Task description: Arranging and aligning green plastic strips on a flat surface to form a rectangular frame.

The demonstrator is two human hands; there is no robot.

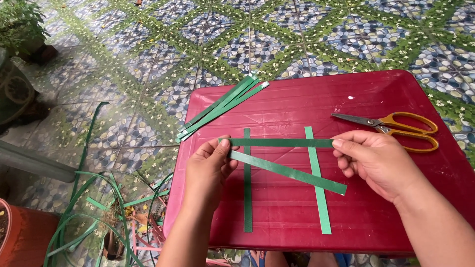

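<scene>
A horizontal green strip (279,143) is held at both ends, my left hand (208,170) pinching its left end and my right hand (378,160) its right end. A second green strip (289,173) slants down to the right from my left hand's fingers. Both cross over two upright green strips (247,198) (319,198) lying on the red tray (396,217).
A bundle of green strips (220,106) lies over the tray's far left corner. Orange-handled scissors (396,127) rest on the tray at the right. Long green strips (89,207) curl on the patterned tiled floor at left, beside a terracotta pot (20,237) and a potted plant (20,24).
</scene>
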